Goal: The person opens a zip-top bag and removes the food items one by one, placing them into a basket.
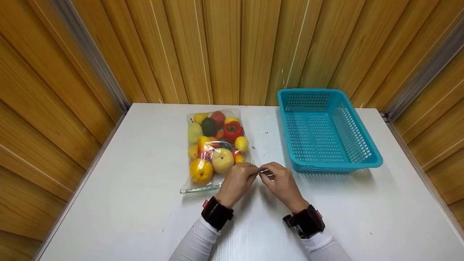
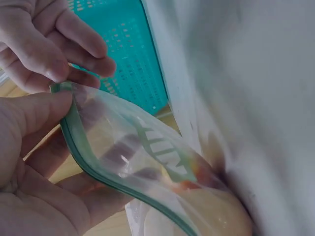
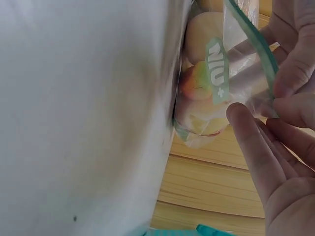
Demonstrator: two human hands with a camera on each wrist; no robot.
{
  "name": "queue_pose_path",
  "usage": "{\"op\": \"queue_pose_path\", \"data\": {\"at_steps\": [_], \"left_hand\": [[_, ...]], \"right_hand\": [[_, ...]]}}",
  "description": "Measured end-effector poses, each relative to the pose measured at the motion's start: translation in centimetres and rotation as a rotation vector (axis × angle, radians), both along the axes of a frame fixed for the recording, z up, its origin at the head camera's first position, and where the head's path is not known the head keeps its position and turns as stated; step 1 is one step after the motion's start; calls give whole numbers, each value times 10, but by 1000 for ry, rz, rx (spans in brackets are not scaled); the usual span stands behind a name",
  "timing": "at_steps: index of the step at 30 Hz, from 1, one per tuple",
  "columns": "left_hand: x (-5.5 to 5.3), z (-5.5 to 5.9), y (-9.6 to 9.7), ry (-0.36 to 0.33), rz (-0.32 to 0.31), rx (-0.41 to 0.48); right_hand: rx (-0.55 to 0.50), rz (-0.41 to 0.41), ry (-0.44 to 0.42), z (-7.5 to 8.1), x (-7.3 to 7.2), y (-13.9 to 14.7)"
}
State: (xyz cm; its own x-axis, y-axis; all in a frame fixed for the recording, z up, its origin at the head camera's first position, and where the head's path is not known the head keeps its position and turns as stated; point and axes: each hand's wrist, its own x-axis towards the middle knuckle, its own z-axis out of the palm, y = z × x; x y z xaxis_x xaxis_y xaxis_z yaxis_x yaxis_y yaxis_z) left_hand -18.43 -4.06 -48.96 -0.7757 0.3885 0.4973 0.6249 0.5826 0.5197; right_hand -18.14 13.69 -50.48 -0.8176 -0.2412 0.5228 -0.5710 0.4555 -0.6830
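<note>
Looking at the head view, we find the clear bag of fruit (image 1: 217,150) left of centre, a teal basket (image 1: 337,165) at right, left hand (image 1: 237,183) and right hand (image 1: 282,183) meeting at the bag's lower right. In the left wrist view, the left thumb and fingers pinch the green zip strip (image 2: 74,132), frame left; in the right wrist view, right thumb and fingertip pinch the bag, frame right.

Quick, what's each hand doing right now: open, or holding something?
Left hand: closed, pinching the clear bag by its green zip edge.
Right hand: right at the bag's corner; whether it pinches it cannot be told.
</note>
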Motion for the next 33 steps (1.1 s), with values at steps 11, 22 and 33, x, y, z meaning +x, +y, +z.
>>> {"op": "queue_pose_path", "data": {"at_steps": [11, 22, 33], "left_hand": [[6, 6, -1, -64, 36, -28], [8, 6, -22, 39, 354, -243], [9, 7, -28, 203, 511, -425]], "right_hand": [[39, -43, 96, 2, -3, 7], [37, -149, 14, 9, 1, 8], [37, -238, 27, 14, 0, 12]]}}
